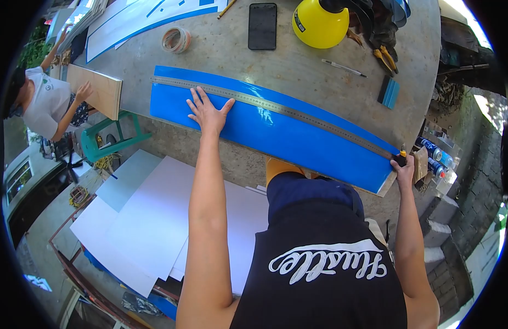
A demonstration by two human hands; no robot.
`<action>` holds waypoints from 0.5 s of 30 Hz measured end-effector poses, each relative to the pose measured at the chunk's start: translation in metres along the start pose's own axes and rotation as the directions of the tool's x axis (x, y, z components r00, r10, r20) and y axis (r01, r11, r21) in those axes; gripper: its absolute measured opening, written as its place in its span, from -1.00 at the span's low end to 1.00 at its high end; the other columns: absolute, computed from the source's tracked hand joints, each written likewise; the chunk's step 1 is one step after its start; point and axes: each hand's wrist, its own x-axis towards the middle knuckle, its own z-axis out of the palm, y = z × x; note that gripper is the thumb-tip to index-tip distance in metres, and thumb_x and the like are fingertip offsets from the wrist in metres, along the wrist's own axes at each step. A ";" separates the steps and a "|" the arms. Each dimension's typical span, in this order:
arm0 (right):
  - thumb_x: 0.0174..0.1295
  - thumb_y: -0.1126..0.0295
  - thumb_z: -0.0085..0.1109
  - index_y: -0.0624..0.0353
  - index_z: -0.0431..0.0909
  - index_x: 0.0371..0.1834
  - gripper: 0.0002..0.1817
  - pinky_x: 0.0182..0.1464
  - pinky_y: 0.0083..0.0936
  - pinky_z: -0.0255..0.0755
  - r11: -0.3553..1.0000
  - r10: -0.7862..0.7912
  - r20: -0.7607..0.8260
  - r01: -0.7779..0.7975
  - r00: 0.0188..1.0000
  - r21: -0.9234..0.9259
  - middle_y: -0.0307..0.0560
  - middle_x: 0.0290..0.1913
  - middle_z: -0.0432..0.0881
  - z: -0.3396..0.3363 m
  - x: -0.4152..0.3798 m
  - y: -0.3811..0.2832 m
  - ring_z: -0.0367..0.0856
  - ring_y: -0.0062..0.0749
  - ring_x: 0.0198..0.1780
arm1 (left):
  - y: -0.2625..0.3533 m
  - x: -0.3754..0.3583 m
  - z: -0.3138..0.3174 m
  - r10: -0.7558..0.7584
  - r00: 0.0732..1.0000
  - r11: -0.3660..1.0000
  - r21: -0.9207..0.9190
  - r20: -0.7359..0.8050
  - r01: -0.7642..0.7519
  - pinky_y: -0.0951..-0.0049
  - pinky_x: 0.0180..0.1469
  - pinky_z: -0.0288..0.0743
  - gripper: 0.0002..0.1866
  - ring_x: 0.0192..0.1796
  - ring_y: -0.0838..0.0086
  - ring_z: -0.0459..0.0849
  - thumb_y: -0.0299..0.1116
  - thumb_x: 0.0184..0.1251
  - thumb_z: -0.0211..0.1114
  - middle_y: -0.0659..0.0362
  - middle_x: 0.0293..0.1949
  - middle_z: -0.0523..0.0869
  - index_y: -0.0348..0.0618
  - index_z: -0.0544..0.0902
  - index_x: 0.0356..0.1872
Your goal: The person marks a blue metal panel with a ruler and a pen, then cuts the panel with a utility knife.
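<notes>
A long blue sheet (314,145) lies on the worktable, curved by the wide lens. Along its far part runs a metal ruler (287,111). With fingers spread, my left hand (210,114) presses flat on the sheet, fingertips on the ruler toward its left end. At the right end of the sheet, my right hand (406,169) is closed around a black and yellow utility knife (402,156). The knife's tip points away from me, close to the ruler's right end.
Farther back are a tape roll (176,40), phone (263,26), yellow spray bottle (320,23), pen (344,68), pliers (385,59) and blue squeegee (389,92). Spray cans (429,148) stand at right. Another person (45,101) is at left by a green stool (111,137). White sheets (155,219) lie behind me.
</notes>
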 end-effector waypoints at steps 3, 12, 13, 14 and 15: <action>0.03 0.44 0.69 0.18 0.71 0.03 -0.53 0.24 -0.34 0.50 1.000 0.004 -0.004 -0.004 1.000 -0.014 -0.12 0.01 0.58 0.000 -0.001 -0.006 0.66 -0.22 0.09 | -0.001 0.001 0.001 0.002 1.000 1.000 0.000 -0.005 -0.002 -0.60 0.65 -0.16 0.51 0.81 -0.26 -0.25 0.61 0.07 0.48 -0.01 0.84 -0.20 -0.05 -0.14 0.84; -0.05 0.35 0.74 0.17 0.76 -0.01 -0.50 0.23 -0.21 0.53 0.990 -0.079 -0.045 0.073 0.996 -0.118 -0.01 -0.01 0.61 -0.004 -0.005 -0.021 0.66 -0.02 0.12 | -0.026 0.016 0.022 0.110 0.987 0.988 0.116 -0.115 -0.097 -0.76 0.50 0.03 0.41 0.78 -0.34 -0.07 0.64 0.15 0.39 -0.02 0.83 -0.06 -0.08 0.01 0.81; -0.05 0.36 0.74 0.17 0.77 0.00 -0.50 0.24 -0.22 0.53 0.993 -0.069 -0.059 0.063 0.996 -0.098 -0.02 0.00 0.61 -0.002 -0.007 -0.021 0.66 -0.03 0.12 | -0.036 0.021 0.030 0.134 0.981 0.987 0.104 -0.138 -0.120 -0.76 0.50 0.02 0.40 0.78 -0.35 -0.09 0.63 0.17 0.39 -0.02 0.83 -0.08 -0.07 0.00 0.82; -0.05 0.36 0.75 0.17 0.76 0.01 -0.49 0.24 -0.22 0.54 0.996 -0.047 -0.055 0.043 0.997 -0.084 -0.03 0.01 0.60 -0.002 -0.006 -0.019 0.66 -0.04 0.12 | -0.039 0.023 0.032 0.134 0.982 0.987 0.108 -0.130 -0.120 -0.75 0.51 0.01 0.40 0.78 -0.35 -0.10 0.63 0.19 0.38 -0.02 0.84 -0.11 -0.06 -0.03 0.82; -0.06 0.36 0.76 0.18 0.76 0.02 -0.48 0.24 -0.23 0.54 0.997 -0.029 -0.047 0.026 0.998 -0.066 -0.03 0.02 0.60 -0.001 -0.005 -0.016 0.66 -0.04 0.12 | -0.038 0.023 0.029 0.118 0.987 0.989 0.100 -0.106 -0.108 -0.73 0.53 0.00 0.40 0.79 -0.33 -0.13 0.63 0.20 0.37 -0.02 0.84 -0.13 -0.04 -0.05 0.83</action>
